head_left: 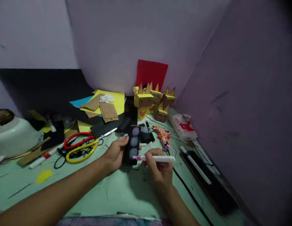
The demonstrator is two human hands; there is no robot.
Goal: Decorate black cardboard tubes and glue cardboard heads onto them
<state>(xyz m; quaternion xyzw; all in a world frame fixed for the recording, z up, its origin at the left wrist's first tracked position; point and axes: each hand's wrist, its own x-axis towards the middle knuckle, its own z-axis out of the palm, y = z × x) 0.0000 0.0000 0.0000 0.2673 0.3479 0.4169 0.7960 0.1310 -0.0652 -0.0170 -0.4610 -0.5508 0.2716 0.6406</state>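
Observation:
My left hand (116, 153) is closed on the left edge of a black paper strip (129, 147) and holds it up above the table. A column of several pale, chalky circles runs down the strip, the top one pinkish. In my right hand (157, 166) is a white marker pen (160, 158) with a pink end, gripped like a pencil. Its pink end points left and meets the strip at the lowest circle; whether it touches, I cannot tell. Behind the strip lies a rolled black piece (146, 134) with a pale patch.
Left of my hands lie red-and-yellow-handled scissors (83, 147) and a white marker (45, 157). Yellow and brown box figures (146, 102) stand at the back. To the right are a wipes packet (183, 127), a blue-banded marker (195, 164) and a black cable (188, 190).

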